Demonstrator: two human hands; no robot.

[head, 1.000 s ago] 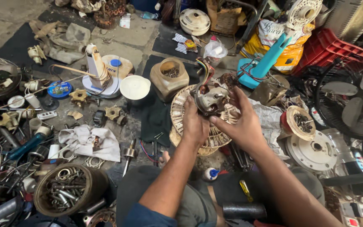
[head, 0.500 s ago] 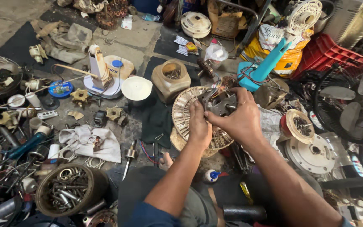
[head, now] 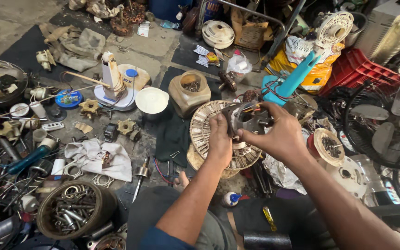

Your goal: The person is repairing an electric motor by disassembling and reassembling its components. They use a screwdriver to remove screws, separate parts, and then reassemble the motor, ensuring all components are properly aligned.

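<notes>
Head view, floor of a repair workspace, listed left to right. Far left: a teal-handled tool among loose wires and metal scraps; below it a round tin of bolts and metal rings. Next: a crumpled white cloth on the concrete, and behind it a white winding stand on a round base, with a blue lid just beside it. A white bowl-shaped cap sits near a tan plastic jar holding small screws. Centre: a round slotted fan-motor stator, tilted, resting on a dark cloth. Left hand lies over the stator's face, fingers closed on the lower side of a small dark motor core held above it. Right hand clamps the same core from the right, thumb and fingers wrapped about it; both grips narrow, holding the core between them. Behind the hands: a turquoise fan stand and a yellow sack. Right: a copper-wound motor near the right wrist, a red plastic crate, and a black wire fan guard with grey blades at the far edge.
</notes>
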